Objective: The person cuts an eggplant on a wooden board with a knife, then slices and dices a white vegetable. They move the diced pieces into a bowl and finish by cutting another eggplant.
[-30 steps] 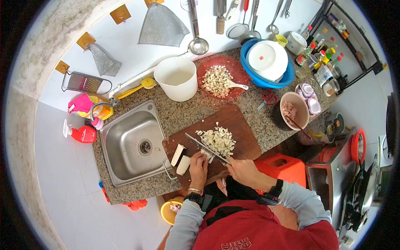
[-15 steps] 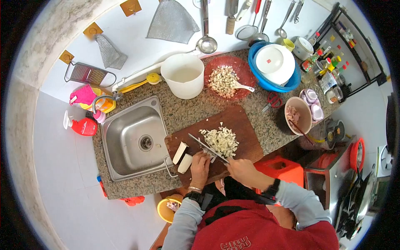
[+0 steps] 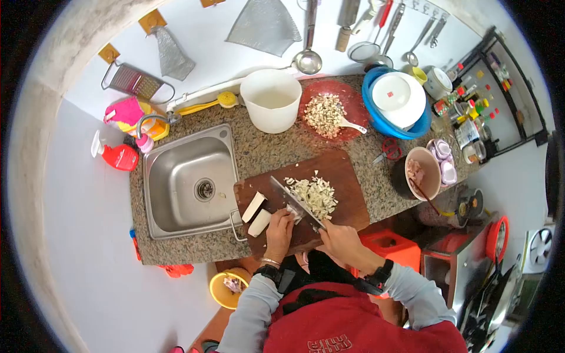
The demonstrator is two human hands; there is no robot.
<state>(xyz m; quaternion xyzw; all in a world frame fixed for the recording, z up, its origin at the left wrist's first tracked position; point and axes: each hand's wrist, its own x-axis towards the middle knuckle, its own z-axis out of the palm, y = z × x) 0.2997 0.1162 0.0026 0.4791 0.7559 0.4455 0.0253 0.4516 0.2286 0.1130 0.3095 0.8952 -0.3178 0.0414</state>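
Observation:
A wooden cutting board lies on the counter beside the sink. My right hand is closed round the handle of a cleaver, whose blade points up and left across the board. Small pale chopped pieces form a pile to the right of the blade. My left hand has its fingers bent together at a pale piece just left of the blade. Further left on the board are two pale vegetable chunks, one upper and one lower.
Left is a steel sink. Behind the board stand a white tub and a red plate of diced food with a spoon. Right are scissors, a bowl of meat and a blue basin. A yellow bin stands below.
The view has shifted, so most wall and counter items sit further right. The cleaver blade is raised or tilted more, showing more of its face, and my left fingers are slightly lower left.

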